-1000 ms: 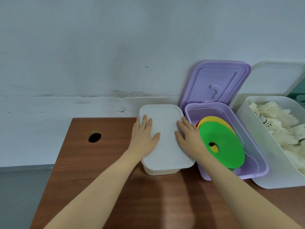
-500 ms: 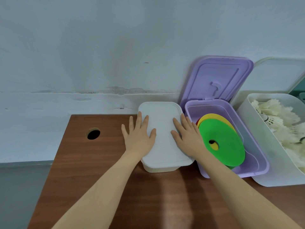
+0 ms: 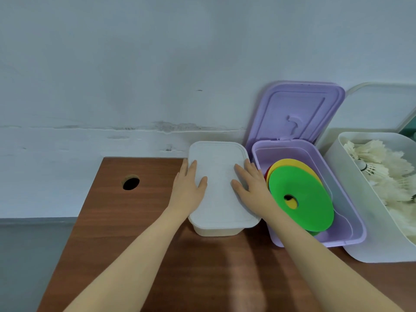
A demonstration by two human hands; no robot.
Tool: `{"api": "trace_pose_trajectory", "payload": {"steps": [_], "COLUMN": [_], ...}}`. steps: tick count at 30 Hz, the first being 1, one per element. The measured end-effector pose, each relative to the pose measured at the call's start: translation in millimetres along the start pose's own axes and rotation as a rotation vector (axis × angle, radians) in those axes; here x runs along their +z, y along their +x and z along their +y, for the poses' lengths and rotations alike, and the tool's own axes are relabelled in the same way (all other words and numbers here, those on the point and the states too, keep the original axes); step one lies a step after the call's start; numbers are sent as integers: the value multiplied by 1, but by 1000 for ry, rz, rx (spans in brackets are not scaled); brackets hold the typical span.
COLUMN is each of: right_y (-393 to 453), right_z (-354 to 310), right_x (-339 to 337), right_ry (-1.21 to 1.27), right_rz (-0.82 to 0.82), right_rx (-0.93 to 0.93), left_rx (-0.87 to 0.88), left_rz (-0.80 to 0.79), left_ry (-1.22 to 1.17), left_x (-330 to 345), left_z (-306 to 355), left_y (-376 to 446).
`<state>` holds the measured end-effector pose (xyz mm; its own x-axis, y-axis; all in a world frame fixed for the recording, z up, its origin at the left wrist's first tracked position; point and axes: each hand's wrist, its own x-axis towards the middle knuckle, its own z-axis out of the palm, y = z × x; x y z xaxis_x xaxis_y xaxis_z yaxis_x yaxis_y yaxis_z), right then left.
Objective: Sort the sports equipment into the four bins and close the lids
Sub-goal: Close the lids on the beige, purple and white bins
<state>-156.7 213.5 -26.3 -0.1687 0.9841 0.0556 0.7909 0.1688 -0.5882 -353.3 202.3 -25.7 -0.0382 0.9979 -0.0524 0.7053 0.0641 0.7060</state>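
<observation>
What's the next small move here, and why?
Probably lift the right hand to the purple lid and swing it down. The white lid already sits flat under both hands, while the purple bin stands open with discs inside.

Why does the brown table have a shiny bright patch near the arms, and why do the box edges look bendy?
In the head view, light glares off the table between the arms; the wide lens curves the purple bin and white bin toward the picture's edge; the shuttlecocks look soft and blurry.
</observation>
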Motion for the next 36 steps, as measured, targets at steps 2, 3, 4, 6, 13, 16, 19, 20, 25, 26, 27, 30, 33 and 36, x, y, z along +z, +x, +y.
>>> {"api": "trace_pose_trajectory", "payload": {"steps": [2, 3, 4, 6, 13, 16, 19, 20, 25, 26, 27, 30, 33, 36], "right_y": [-1, -1, -2, -3, -6, -10, -22, -26, -34, -34, -34, -32, -33, -36], "right_z": [0, 1, 1, 1, 1, 2, 4, 4, -1, -2, -4, -8, -8, -6], "right_x": [0, 0, -1, 0, -5, -4, -1, 0, -3, -5, -6, -5, 0, -1], "right_ry": [22, 30, 38, 48, 62, -141, -295, -315, -169, -126, -94, -105, -187, -174], "right_rz": [-8, -13, -25, -36, -26, -4, 35, 45, 6, 4, 12, 22, 18, 39], "right_rx": [-25, -36, -33, -26, -52, -77, -6, 16, 79, 79, 76, 65, 67, 72], "left_rx": [-18, -18, -17, -14, -17, -34, -50, -46, -80, -88, -94, -94, -109, -79], "left_rz": [8, 15, 28, 70, 201, 133, 98, 94, 18, 13, 16, 33, 20, 6], "left_ry": [-51, -64, -78, -118, -240, 207, 420, 423, -15, -95, -135, -169, -125, 17], "left_x": [0, 0, 0, 0, -1, -1, -1, 0, 5, 6, 6, 7, 6, 4], "left_z": [0, 0, 0, -1, 4, 3, 1, 0, 5, 7, 8, 5, 2, 3], "left_y": [-4, -6, -8, -11, -11, -7, -15, -21, -37, -38, -39, -41, -43, -41]}}
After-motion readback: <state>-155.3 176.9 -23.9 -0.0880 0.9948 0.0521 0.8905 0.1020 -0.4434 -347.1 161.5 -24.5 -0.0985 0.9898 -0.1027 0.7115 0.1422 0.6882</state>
